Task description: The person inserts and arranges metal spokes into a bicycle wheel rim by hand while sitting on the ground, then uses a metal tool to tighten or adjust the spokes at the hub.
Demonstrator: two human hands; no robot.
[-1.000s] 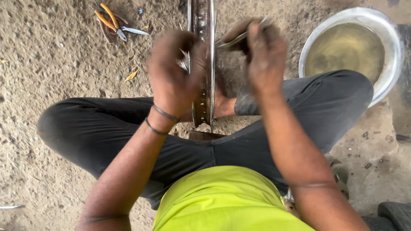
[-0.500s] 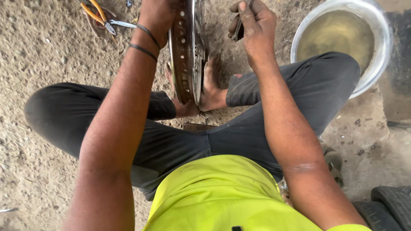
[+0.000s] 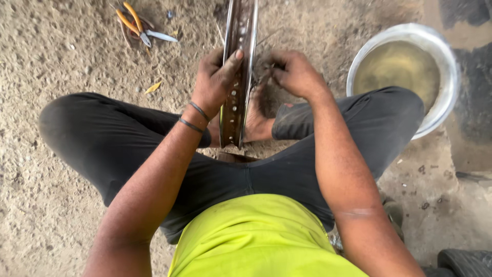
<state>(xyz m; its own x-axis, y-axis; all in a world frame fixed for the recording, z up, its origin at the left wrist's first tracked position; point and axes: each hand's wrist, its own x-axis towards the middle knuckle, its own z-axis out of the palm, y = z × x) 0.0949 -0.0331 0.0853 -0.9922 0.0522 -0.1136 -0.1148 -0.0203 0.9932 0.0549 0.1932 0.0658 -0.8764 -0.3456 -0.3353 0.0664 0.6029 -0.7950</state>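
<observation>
The metal wheel rim [image 3: 238, 77] is being kept upright between the legs on the dirt floor [image 3: 61, 66], gripped by the left hand [image 3: 215, 82], while the right hand [image 3: 294, 74] is pinched shut on a thin spoke [image 3: 265, 72] beside it.

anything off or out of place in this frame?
Nothing is clearly wrong. The wheel rim stands upright between the legs, left hand on it, right hand at its side. The pliers lie loose in the dirt beyond reach, and the metal basin holds murky liquid, unspilled.
</observation>
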